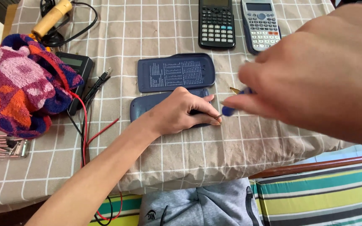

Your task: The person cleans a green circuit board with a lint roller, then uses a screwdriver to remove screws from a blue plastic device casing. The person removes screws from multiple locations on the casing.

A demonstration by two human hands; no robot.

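A clear plastic case [4,147] at the table [156,150] edge holds metal bits. The left hand [177,113] presses spread fingers on a blue calculator [144,105]. The blurred right hand [311,71] pinches a small blue-handled screwdriver [228,109] beside it.

The left hand [181,111] reaches in from the near left on a bare, outstretched forearm, palm down, fingers curled and pressing flat. The right hand [315,71] hovers close and blurred at right, fingertips pinched together, pointing left.
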